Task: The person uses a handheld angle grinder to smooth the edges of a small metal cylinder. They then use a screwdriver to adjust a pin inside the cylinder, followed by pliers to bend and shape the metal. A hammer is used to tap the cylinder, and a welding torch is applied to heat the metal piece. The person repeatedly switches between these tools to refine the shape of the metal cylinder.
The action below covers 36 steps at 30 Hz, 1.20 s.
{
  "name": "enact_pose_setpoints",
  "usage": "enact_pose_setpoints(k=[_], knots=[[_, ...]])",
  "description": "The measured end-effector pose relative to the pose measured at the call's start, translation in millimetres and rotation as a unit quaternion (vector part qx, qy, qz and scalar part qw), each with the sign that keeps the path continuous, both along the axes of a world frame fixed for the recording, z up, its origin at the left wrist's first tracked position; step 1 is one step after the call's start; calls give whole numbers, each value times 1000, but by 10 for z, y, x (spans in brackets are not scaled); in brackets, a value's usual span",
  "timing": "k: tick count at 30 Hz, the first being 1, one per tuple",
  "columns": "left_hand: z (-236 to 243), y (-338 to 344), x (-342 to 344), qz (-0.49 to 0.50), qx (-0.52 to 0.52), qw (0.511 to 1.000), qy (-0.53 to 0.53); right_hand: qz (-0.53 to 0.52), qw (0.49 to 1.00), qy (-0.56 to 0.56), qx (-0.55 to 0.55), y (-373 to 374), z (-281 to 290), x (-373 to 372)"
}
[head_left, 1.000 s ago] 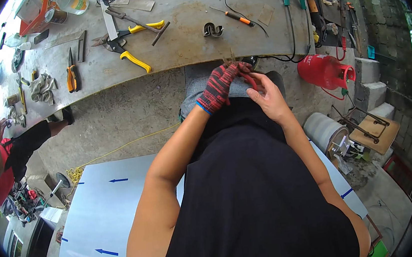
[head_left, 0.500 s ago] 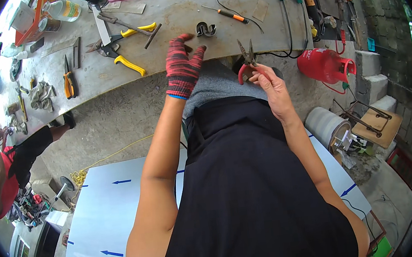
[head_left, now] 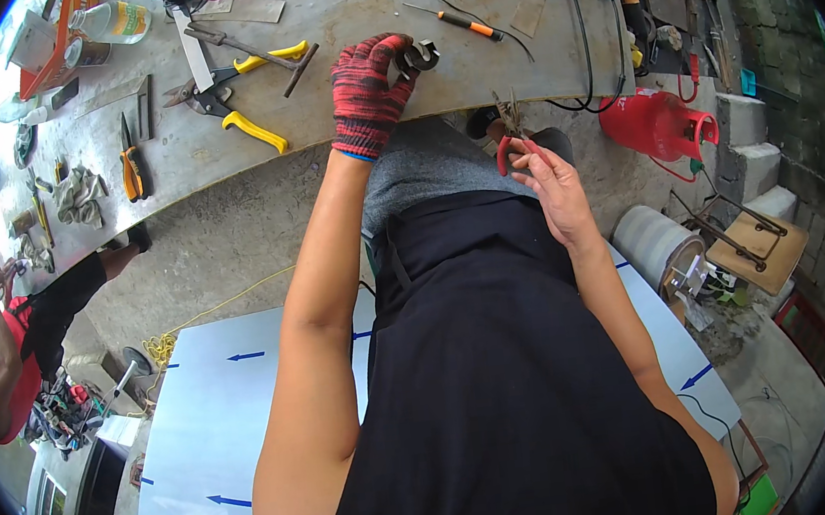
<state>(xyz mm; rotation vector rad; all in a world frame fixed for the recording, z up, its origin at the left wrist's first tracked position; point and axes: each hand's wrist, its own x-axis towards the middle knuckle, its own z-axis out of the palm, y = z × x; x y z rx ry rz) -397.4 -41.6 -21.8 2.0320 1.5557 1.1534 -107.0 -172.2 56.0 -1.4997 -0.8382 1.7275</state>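
Note:
My left hand (head_left: 367, 93) wears a red and black knit glove and reaches onto the grey workbench (head_left: 347, 18). Its fingers close around a small dark metal clamp-like part (head_left: 418, 56) near the bench's front edge. My bare right hand (head_left: 547, 175) is lower, just below the bench edge, and grips red-handled pliers (head_left: 510, 135) with the jaws pointing up.
Yellow-handled snips (head_left: 233, 103), orange-handled pliers (head_left: 130, 164), an orange screwdriver (head_left: 458, 21) and cables lie on the bench. A red gas canister (head_left: 658, 123) stands to the right. A white sheet with blue arrows (head_left: 208, 420) lies below. Another person (head_left: 23, 329) crouches at left.
My gloved left hand has left the right hand, risen to the bench and closed on the dark metal part. The right hand stays low with the pliers.

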Motion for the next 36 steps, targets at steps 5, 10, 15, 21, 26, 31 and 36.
enact_pose_setpoints(k=[5, 10, 15, 21, 26, 31, 36], knots=[[522, -170, 186, -10, 57, 989, -138, -2, 1000, 26, 10, 32, 99, 26], [792, -280, 306, -39, 84, 981, -170, -15, 997, 68, 21, 128, 226, 44], [936, -310, 318, -60, 75, 980, -177, -11, 995, 94, 22, 155, 288, 47], [1010, -331, 261, -76, 79, 979, -172, 10, 992, 128, 19, 154, 517, -34], [1060, -364, 232, -89, 73, 977, -181, 24, 982, 184, 14, 175, 670, -34], [1057, -378, 229, -79, 89, 973, -197, 50, 970, 237, 22, 199, 785, -44], [1128, -417, 215, -82, 68, 969, -221, 88, 978, 190, 18, 147, 910, 27]])
